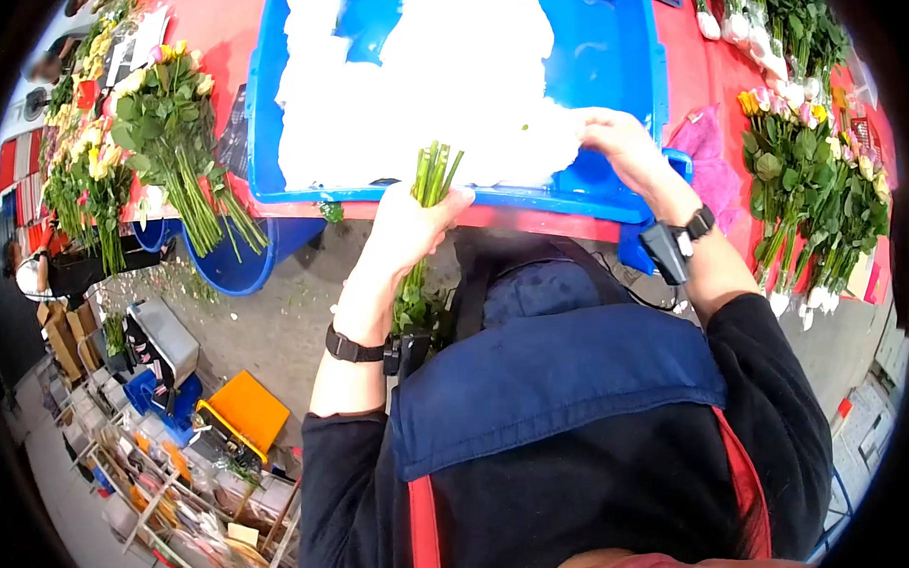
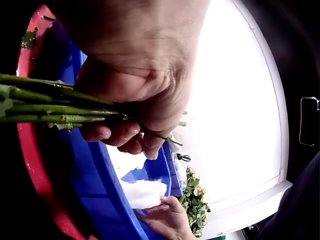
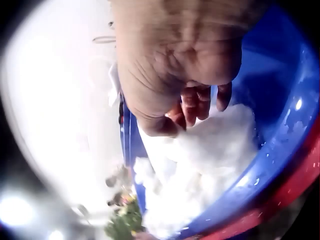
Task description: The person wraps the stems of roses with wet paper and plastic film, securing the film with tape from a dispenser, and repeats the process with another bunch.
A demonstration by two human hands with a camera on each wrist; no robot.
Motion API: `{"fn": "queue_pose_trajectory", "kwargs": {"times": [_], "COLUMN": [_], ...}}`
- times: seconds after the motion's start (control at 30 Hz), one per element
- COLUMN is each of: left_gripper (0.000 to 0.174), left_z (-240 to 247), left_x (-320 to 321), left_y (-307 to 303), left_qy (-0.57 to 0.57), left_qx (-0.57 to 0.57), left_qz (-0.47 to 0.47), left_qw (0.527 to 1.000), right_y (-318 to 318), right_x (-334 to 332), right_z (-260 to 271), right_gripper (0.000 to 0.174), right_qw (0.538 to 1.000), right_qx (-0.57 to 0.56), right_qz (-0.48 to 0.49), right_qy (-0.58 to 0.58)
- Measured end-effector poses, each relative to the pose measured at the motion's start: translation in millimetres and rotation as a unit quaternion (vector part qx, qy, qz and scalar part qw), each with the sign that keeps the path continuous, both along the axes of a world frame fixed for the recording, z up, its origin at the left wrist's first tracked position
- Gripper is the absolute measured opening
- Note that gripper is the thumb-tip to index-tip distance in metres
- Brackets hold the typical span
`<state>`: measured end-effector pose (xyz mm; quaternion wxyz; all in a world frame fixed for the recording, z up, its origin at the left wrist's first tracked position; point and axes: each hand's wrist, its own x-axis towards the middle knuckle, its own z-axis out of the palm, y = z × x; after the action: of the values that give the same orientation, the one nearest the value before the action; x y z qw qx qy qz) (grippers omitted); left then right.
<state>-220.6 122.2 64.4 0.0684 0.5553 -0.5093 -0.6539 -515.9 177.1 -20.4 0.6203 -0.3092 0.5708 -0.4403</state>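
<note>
My left hand (image 1: 405,231) grips a bunch of green flower stems (image 1: 435,171), cut ends pointing up past the thumb and leaves hanging below. In the left wrist view the stems (image 2: 55,107) run sideways through the curled fingers. Soft white cotton-like wadding (image 1: 467,73) fills much of a blue tray (image 1: 606,28). Over the tray's right side, my right hand (image 1: 618,146) pinches the edge of this wadding between thumb and fingers. Seen from the right wrist, the wadding (image 3: 215,140) looks fluffy and damp, and the thumb lies against it.
The tray stands on a red-covered table (image 1: 220,22). Rose bunches (image 1: 169,124) lie at the left, others (image 1: 801,172) at the right. A pink cloth (image 1: 713,165) lies beside the tray. Below the left edge stands a blue bucket (image 1: 239,266); an orange panel (image 1: 247,411) is farther back.
</note>
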Motion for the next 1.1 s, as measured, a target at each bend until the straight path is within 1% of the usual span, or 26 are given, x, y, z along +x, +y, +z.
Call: {"fn": "queue_pose_trajectory", "kwargs": {"times": [0.03, 0.07, 0.13, 0.17, 0.27, 0.3, 0.33, 0.4, 0.43, 0.47, 0.5, 0.53, 0.57, 0.6, 0.63, 0.67, 0.7, 0.73, 0.77, 0.8, 0.87, 0.9, 1.0, 1.07, 1.1], "left_gripper": [0.017, 0.017, 0.017, 0.018, 0.021, 0.024, 0.023, 0.022, 0.022, 0.021, 0.020, 0.018, 0.017, 0.015, 0.011, 0.010, 0.009, 0.008, 0.014, 0.019, 0.030, 0.040, 0.034, 0.034, 0.034], "left_z": [4, 4, 4, 3, 9, 2, -4, -11, -13, -13, -13, -12, -11, -10, -8, -7, -6, -6, -7, -9, -16, -20, -23, -28, -29], "left_x": [-6, -12, -24, -28, -43, -43, -43, -43, -44, -46, -48, -50, -50, -50, -51, -50, -49, -47, -42, -41, -37, -34, -31, -28, -26], "left_y": [-3, -4, -6, -9, -9, -11, -12, -14, -13, -13, -13, -14, -15, -15, -12, -11, -11, -11, -13, -13, -10, -10, -7, -7, -7], "left_qy": [0.019, 0.021, 0.024, 0.016, -0.008, -0.027, -0.026, -0.021, -0.024, -0.026, -0.027, -0.005, 0.017, 0.037, 0.036, 0.061, 0.087, 0.113, 0.167, 0.201, 0.263, 0.258, 0.290, 0.301, 0.314], "left_qx": [0.006, -0.003, -0.023, -0.040, -0.083, -0.059, -0.049, -0.030, -0.026, -0.022, -0.019, -0.020, -0.021, -0.022, -0.022, -0.001, 0.020, 0.040, 0.031, 0.088, 0.198, 0.163, 0.165, 0.170, 0.165], "left_qz": [0.001, -0.005, -0.018, -0.055, -0.074, -0.083, -0.085, -0.088, -0.084, -0.082, -0.079, -0.076, -0.072, -0.067, -0.062, -0.060, -0.058, -0.057, -0.086, -0.013, 0.131, 0.107, 0.121, 0.115, 0.106], "left_qw": [1.000, 1.000, 0.999, 0.998, 0.994, 0.994, 0.995, 0.995, 0.996, 0.996, 0.996, 0.997, 0.997, 0.997, 0.997, 0.996, 0.994, 0.991, 0.982, 0.976, 0.935, 0.946, 0.935, 0.931, 0.929], "right_y": [4, 7, 4, 1, -6, -10, -11, -15, -16, -13, -14, -15, -20, -22, -24, -25, -27, -28, -30, -33, -33, -31, -30, -31, -32], "right_x": [-8, -14, -4, 3, 21, 32, 34, 38, 46, 54, 65, 74, 75, 77, 79, 82, 85, 87, 88, 88, 93, 97, 109, 118, 118], "right_z": [5, 10, 28, 34, 28, 46, 51, 59, 69, 58, 65, 71, 63, 64, 64, 64, 62, 58, 55, 54, 58, 60, 56, 57, 50], "right_gripper": [0.029, 0.033, 0.037, 0.040, 0.041, 0.041, 0.041, 0.040, 0.040, 0.043, 0.045, 0.047, 0.047, 0.046, 0.045, 0.043, 0.043, 0.042, 0.042, 0.042, 0.042, 0.042, 0.038, 0.035, 0.038], "right_qw": [0.992, 0.967, 0.924, 0.896, 0.922, 0.958, 0.973, 0.987, 0.985, 0.951, 0.919, 0.876, 0.848, 0.898, 0.939, 0.970, 0.979, 0.985, 0.989, 0.989, 0.979, 0.966, 0.968, 0.973, 0.976], "right_qx": [0.000, 0.000, 0.030, 0.044, 0.007, -0.043, -0.071, -0.127, -0.151, -0.253, -0.315, -0.374, -0.394, -0.328, -0.257, -0.181, -0.167, -0.153, -0.139, -0.126, -0.072, -0.043, -0.051, -0.057, -0.045], "right_qz": [-0.028, -0.056, -0.111, -0.136, -0.160, -0.128, -0.114, -0.085, -0.063, -0.027, 0.037, 0.100, 0.122, 0.091, 0.060, 0.027, 0.038, 0.048, 0.058, 0.069, 0.091, 0.100, 0.114, 0.039, 0.033], "right_qy": [-0.126, -0.249, -0.364, -0.420, -0.352, -0.251, -0.188, -0.057, 0.051, 0.175, 0.233, 0.288, 0.333, 0.278, 0.219, 0.157, 0.107, 0.059, 0.012, -0.035, -0.167, -0.233, -0.219, -0.222, -0.212]}}
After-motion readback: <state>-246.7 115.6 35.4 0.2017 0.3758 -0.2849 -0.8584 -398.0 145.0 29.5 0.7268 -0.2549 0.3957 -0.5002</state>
